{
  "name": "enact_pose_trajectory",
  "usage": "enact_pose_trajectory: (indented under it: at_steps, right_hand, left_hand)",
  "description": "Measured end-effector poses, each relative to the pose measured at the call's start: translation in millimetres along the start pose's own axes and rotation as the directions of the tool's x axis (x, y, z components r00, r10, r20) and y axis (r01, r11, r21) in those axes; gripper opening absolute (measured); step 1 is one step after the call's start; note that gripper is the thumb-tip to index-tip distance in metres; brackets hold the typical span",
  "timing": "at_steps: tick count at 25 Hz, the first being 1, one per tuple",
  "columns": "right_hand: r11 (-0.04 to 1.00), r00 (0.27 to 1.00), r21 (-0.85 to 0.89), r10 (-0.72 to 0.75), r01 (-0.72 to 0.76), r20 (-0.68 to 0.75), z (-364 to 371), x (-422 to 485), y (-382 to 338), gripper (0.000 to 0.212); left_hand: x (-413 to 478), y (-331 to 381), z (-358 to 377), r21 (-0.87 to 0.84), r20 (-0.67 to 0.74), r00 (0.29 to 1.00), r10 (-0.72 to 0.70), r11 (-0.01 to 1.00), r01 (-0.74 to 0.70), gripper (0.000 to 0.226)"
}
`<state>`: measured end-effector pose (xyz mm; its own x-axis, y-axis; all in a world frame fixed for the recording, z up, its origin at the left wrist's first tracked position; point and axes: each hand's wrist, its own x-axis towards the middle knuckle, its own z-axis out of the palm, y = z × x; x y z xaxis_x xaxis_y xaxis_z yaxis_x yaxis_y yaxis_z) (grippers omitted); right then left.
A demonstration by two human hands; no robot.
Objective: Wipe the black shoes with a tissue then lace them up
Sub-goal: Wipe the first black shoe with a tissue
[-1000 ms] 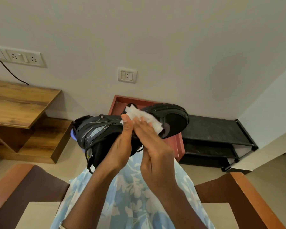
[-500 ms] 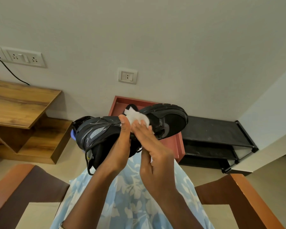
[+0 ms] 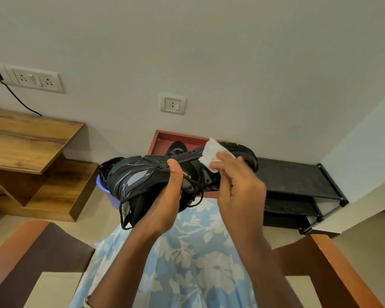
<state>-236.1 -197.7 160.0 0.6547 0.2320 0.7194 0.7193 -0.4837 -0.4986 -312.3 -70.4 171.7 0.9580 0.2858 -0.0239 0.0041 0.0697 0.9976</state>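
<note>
Left hand [image 3: 167, 203] grips black shoe [image 3: 133, 174] at midfoot, mid-air over lap, thumb on top. Right hand [image 3: 240, 192] pinches tissue [image 3: 209, 152] against its 2 o'clock end. Risk: tissue may tear on rough tread; one-hand hold could slip.

Pale grey wall [image 3: 209, 52] with a wide socket plate [image 3: 35, 80], wooden desk [image 3: 25, 138] left, black rack [image 3: 293, 178] right, beige floor [image 3: 365, 236].

A home room; a black shoe rack [image 3: 298, 181] stands against the wall [image 3: 209, 52]. A wooden desk [image 3: 27, 138] (switchboard [image 3: 35, 80] above) sits left.
</note>
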Motion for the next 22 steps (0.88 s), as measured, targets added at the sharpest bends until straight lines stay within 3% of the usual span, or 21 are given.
enact_pose_trajectory:
  at_steps: [6,8,10,12,13,15,18,20,22]
  right_hand:
    - [0.923,0.957,0.367,-0.202,0.115,0.208,7,-17,-35,0.040]
    - [0.957,0.967,0.262,-0.177,0.125,0.183,6,-6,-16,0.041]
    - [0.997,0.992,0.036,-0.067,0.063,0.106,3,6,5,0.045]
    - [0.997,0.995,-0.073,-0.006,0.013,0.102,2,11,9,0.049]
    - [1.000,0.990,-0.030,0.001,0.004,0.141,4,11,5,0.048]
    - [0.977,0.958,0.213,-0.043,-0.019,0.282,4,8,-11,0.042]
    - [0.868,0.899,0.489,-0.145,-0.084,0.412,2,4,-29,0.036]
    - [0.847,0.888,0.524,-0.166,-0.095,0.429,0,7,-27,0.035]
    - [0.912,0.908,0.408,-0.136,-0.041,0.395,-1,13,-14,0.037]
  left_hand:
    - [-2,-9,-5,0.106,0.076,0.992,0.097,0.989,-0.104,0.094]
    - [-3,-8,-5,0.147,0.058,0.994,0.098,0.984,-0.105,0.078]
    - [-5,-5,-4,0.207,0.022,0.997,0.073,0.975,-0.076,0.058]
    - [-6,-1,-5,0.268,0.026,0.997,0.072,0.960,-0.077,0.056]
    - [-6,0,-5,0.303,0.048,0.995,0.090,0.948,-0.100,0.058]
    - [-4,-2,-6,0.312,0.118,0.982,0.145,0.934,-0.176,0.063]
    - [-1,-11,-7,0.299,0.217,0.966,0.142,0.932,-0.204,0.091]
    - [0,-11,-10,0.294,0.242,0.965,0.104,0.940,-0.175,0.095]
    - [-4,-6,-9,0.312,0.199,0.974,0.106,0.936,-0.165,0.085]
